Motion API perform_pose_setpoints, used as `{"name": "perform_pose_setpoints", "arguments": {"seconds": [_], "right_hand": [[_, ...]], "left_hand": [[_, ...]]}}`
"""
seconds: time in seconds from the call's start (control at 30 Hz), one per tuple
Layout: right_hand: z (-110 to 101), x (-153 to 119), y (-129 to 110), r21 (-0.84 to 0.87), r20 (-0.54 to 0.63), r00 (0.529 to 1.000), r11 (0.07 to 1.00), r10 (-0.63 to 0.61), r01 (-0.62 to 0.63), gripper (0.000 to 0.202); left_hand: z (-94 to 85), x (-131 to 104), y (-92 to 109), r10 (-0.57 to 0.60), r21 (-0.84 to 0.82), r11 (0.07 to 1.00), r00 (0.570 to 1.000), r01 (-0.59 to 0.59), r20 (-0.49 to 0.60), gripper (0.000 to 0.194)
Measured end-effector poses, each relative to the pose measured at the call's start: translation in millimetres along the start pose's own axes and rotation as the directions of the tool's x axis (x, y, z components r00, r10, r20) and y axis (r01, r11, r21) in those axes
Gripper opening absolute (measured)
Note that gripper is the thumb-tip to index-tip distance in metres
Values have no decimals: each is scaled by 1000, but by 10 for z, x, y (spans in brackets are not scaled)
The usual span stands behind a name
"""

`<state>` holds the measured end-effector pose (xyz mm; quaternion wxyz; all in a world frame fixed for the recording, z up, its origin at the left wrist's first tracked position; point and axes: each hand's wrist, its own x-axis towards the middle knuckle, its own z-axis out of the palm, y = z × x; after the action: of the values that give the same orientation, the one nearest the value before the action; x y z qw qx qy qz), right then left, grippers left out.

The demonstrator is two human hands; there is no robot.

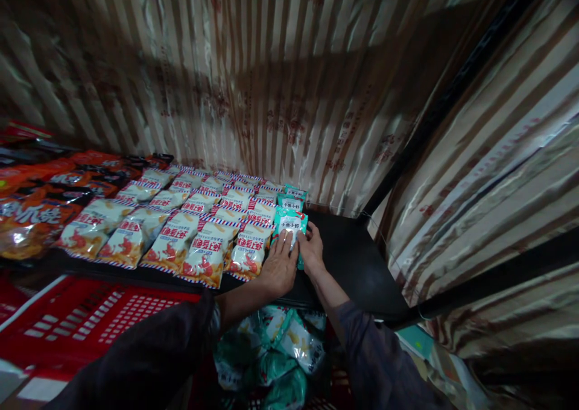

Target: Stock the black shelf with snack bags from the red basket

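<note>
A green-and-white snack bag (290,219) stands at the front of a short row of matching bags, right of the white snack bags (208,244). My left hand (280,268) rests on its front with fingers stretched out flat. At the bag's right edge, my right hand (312,250) has its fingers curled and gripping that side. Behind it are two more green bags (290,202), partly overlapped. The lower part of the front bag is hidden by my hands.
The black shelf (357,265) continues to the right, up to a dark metal post (398,163). Orange snack bags (40,211) fill the left. Below are a red basket (90,319) and loose green bags (275,350). A striped curtain (271,78) hangs behind.
</note>
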<state>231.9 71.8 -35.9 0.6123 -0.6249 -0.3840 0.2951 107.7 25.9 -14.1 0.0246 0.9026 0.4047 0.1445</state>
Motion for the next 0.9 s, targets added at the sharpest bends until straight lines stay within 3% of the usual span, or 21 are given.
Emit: {"name": "perform_pose_setpoints", "arguments": {"seconds": [0.23, 0.4, 0.53, 0.73, 0.9], "right_hand": [[-94, -276, -23, -117, 100, 985, 982, -139, 150, 61], [-156, -450, -92, -253, 96, 981, 949, -169, 188, 58], [-156, -424, -32, -263, 87, 978, 942, -191, 207, 47], [-185, -299, -11, -255, 59, 957, 923, -282, 288, 41], [-151, -242, -10, -261, 84, 951, 915, -296, 308, 43]], "left_hand": [[148, -113, -42, 17, -19, 1000, 995, -19, -99, 61], [217, -147, 23, -7, -41, 999, 993, 2, -118, 63], [228, -95, 89, -92, -61, 994, 990, 86, -108, 66], [208, -67, 93, -53, -102, 994, 990, 40, -129, 67], [243, -68, 70, -94, -140, 987, 991, 80, -99, 75]]}}
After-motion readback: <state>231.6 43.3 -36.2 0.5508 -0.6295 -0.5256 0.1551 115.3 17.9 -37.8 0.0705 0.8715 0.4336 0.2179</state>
